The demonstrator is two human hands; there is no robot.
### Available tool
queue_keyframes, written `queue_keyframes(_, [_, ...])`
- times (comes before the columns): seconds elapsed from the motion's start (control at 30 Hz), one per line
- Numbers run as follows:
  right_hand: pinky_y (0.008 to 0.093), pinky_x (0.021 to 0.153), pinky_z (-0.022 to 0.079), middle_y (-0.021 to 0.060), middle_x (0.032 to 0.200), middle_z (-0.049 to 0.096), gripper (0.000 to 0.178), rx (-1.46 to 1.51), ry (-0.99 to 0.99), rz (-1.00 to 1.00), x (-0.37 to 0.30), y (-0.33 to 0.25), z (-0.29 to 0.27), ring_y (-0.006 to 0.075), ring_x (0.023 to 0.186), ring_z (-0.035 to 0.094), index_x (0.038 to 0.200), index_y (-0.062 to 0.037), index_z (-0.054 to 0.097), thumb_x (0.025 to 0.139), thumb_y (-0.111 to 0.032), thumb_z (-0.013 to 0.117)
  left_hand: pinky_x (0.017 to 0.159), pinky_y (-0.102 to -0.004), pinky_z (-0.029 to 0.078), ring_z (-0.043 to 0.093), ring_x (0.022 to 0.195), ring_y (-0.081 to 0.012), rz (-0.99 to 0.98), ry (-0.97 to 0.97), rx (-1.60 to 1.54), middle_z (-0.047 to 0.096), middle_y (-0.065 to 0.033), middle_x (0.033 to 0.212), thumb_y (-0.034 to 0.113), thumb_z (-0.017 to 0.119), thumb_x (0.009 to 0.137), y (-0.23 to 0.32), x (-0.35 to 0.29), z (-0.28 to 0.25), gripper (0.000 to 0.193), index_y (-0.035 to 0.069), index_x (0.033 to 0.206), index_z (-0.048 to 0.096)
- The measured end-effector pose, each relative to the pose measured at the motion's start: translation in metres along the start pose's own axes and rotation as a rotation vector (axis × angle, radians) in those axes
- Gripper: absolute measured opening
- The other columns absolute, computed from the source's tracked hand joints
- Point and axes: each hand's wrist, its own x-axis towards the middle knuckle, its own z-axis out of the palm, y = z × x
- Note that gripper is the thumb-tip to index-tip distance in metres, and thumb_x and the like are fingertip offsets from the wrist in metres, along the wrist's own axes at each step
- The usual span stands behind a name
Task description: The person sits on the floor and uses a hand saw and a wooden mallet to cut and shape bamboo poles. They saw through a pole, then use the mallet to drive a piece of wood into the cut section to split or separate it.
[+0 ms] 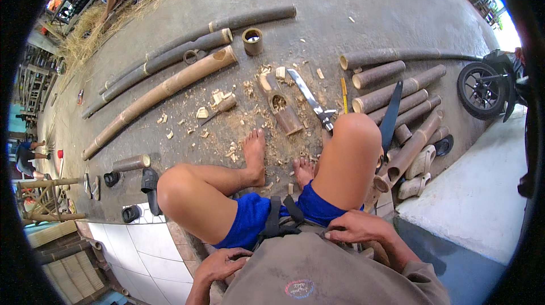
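- Long bamboo poles [164, 98]: front left, on the floor. Could roll if kicked, I'd judge; they're round.
- Cut bamboo lengths [392, 95]: bunched front right. Same rolling risk if one gets knocked.
- Dark blade [392, 113]: tip up, by my right knee [356, 135] (saw, probably; can't make out teeth). Swinging the knee outward could nick it.
- Big knife [305, 90]: bare on the floor, handle toward me, tip away and left. A careless reach or sliding right foot [304, 171] could mean a cut.
- Notched bamboo piece [288, 122]: on the floor ahead of my feet, just left of the knife. Long axis runs far-left to near-right; near end points roughly at my right foot. Scooped opening faces up, chips inside.
- Right hand [357, 228]: at my right hip on the shirt [335, 271], fingers bent; can't tell if they pinch cloth.
- Left hand [218, 264]: against the shirt's left side, fingers loosely curled; can't tell if pressed together.
- Shavings [233, 152]: scattered around. Slip risk underfoot.
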Motion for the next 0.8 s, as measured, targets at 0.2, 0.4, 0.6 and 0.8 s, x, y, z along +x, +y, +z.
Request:
queue_keyframes(0.2, [0.0424,0.082,0.054,0.0164,0.092,0.073,0.033,0.405,0.628,-0.313,-0.008,-0.047,-0.075,0.034,0.084,0.07,0.116,-0.0014,0.071,0.098,-0.028,0.066,0.095,-0.0366,0.053,0.068,0.107,-0.0209,0.354,0.198,-0.133,0.074,-0.0137,0.115,0.042,0.071,0.095,0.069,-0.024,-0.026,0.053,0.005,0.132,0.066])
queue_keyframes(0.4, [0.0393,0.078,0.055,0.0168,0.094,0.072,0.029,0.251,1.181,-0.447,0.03,-0.077,-0.131,0.0333,0.083,0.07,0.117,-0.0005,0.07,0.098,-0.022,0.066,0.101,-0.0434,0.051,0.069,0.11,-0.0338,1.043,0.443,-0.121,0.07,-0.0229,0.12,0.024,0.07,0.096,0.143,-0.037,-0.04,0.041,0.002,0.13,0.066])
queue_keyframes(0.6, [0.0424,0.074,0.054,0.0185,0.097,0.072,0.03,-0.336,1.241,-0.223,0.036,-0.085,-0.12,0.036,0.084,0.07,0.119,-0.0029,0.069,0.097,-0.023,0.067,0.092,-0.05,0.055,0.069,0.104,-0.042,1.814,-0.06,-0.332,0.066,-0.0314,0.119,0.02,0.069,0.098,0.212,-0.046,0.004,0.023,0.006,0.116,0.072])
queue_keyframes(0.8, [0.044,0.074,0.055,0.0174,0.1,0.072,0.027,-0.367,1.285,-0.143,0.024,-0.078,-0.108,0.0375,0.086,0.071,0.116,-0.0041,0.069,0.096,-0.023,0.067,0.091,-0.051,0.056,0.067,0.106,-0.0509,2.009,-0.343,-0.453,0.06,-0.039,0.124,0.018,0.071,0.098,0.234,-0.036,0.021,0.025,0.011,0.122,0.074])
